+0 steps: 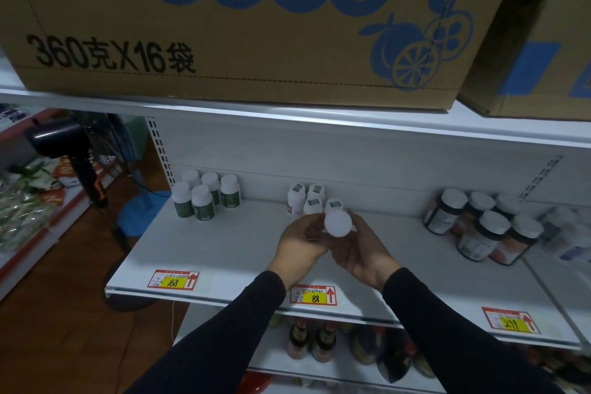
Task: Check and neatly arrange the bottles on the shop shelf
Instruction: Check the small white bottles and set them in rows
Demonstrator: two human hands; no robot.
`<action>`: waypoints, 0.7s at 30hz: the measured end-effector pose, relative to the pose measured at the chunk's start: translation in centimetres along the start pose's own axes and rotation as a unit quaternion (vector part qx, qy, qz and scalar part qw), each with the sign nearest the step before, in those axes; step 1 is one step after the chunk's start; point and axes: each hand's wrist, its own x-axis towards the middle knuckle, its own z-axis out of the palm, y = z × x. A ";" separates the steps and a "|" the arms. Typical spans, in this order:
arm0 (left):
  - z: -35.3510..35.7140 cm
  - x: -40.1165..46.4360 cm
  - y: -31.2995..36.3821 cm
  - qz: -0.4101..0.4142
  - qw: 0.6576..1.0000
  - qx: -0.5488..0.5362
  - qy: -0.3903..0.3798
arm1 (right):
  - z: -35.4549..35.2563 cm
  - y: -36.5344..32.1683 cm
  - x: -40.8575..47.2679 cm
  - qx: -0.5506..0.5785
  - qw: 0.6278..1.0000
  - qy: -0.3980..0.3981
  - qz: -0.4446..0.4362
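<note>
Both my hands hold one small white bottle (338, 223) above the white shelf (224, 253), its round end turned toward me. My left hand (300, 241) grips it from the left and my right hand (358, 248) cups it from below and the right. Just behind it stands a cluster of white bottles (307, 198) with small labels on their caps. Several green-labelled bottles with white caps (204, 195) stand at the shelf's back left. Dark bottles with white caps (486, 227) are grouped at the right.
Price tags marked 168 (172, 280), 88 (315, 296) and 299 (511, 320) sit on the shelf's front edge. Large cardboard boxes (224, 19) rest on the shelf above. Dark glass bottles (311, 341) stand on the shelf below. A standing fan (83, 150) is at the left.
</note>
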 end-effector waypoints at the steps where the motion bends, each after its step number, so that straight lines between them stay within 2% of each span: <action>1: 0.0 0.0 0.1 0.001 1.000 -0.003 -0.001 | 0.0 0.0 0.0 0.003 1.000 -0.005 0.002; 6: -0.3 0.1 -0.2 0.001 1.000 0.008 -0.002 | 0.3 -0.2 -0.6 -0.029 1.000 0.005 -0.010; 11: -0.8 0.1 -0.8 -0.035 0.998 0.009 -0.042 | 0.3 -0.6 -1.1 -0.135 0.984 -0.011 -0.115; 16: -0.9 0.6 -2.0 -0.036 0.995 0.093 -0.033 | 0.4 -0.6 -1.8 -0.173 0.971 -0.045 -0.156; 21: -1.2 1.2 -3.2 -0.037 0.988 0.147 -0.030 | 0.5 -0.4 -1.7 -0.269 0.937 -0.064 -0.213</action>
